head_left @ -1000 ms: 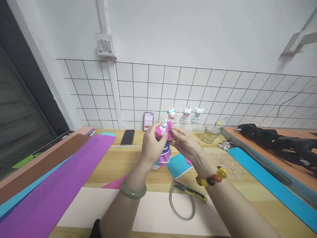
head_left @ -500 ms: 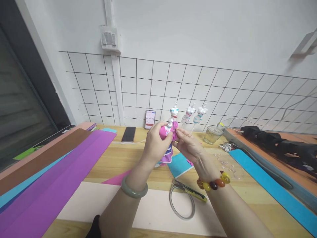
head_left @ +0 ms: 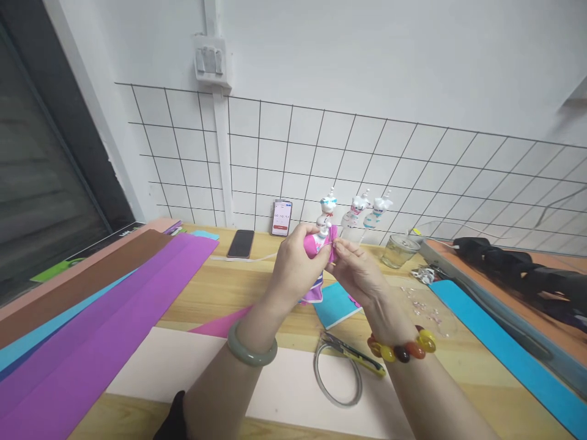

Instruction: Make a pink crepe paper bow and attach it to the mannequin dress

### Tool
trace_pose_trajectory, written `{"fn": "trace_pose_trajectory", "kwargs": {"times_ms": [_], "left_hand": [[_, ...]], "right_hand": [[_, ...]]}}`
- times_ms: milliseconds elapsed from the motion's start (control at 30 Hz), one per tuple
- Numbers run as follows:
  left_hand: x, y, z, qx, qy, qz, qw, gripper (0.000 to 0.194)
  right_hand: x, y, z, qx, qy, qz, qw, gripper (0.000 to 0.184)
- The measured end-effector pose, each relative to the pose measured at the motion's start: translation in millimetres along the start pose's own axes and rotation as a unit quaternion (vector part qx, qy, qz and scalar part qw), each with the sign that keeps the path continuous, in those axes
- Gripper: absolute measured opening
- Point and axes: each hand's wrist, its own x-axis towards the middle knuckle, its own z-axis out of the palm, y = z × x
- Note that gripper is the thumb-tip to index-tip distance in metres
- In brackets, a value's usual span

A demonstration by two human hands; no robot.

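A small white dress form [head_left: 328,206] with blue and red trim on its bust stands upright between my hands. My left hand [head_left: 298,260] wraps round its magenta waist and skirt part. With thumb and fingertips together, my right hand [head_left: 356,263] pinches a gathered magenta piece [head_left: 334,234] against the right side. A thin pale strand seems to run between the fingertips of both hands. Below them shows a purple, white and navy layered skirt [head_left: 314,292]. My fingers hide most of the gathered piece's lower edge.
Two more dress forms [head_left: 356,209] stand behind, beside a glass [head_left: 400,250]. Coloured sheets [head_left: 137,293] lie left. On the pale sheet [head_left: 284,382] rest a wire coil [head_left: 316,374] and a yellow-black cutter [head_left: 362,360]. Small beads [head_left: 424,310], a blue pad [head_left: 337,308] and two phones [head_left: 241,244] are around.
The view has shifted slightly, so most things sit a little further right. The gathered magenta piece looks narrower and more covered by my right fingers. Both hands keep their hold.
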Motion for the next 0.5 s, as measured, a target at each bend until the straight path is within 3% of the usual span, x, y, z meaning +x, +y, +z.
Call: {"fn": "trace_pose_trajectory", "kwargs": {"times_ms": [500], "left_hand": [[-2.6,4.1,4.8,0.001,0.009,0.005,1.0,0.021]], "right_hand": [[-6.0,5.0,1.7,-0.018,0.079,-0.088,0.993,0.01]]}}
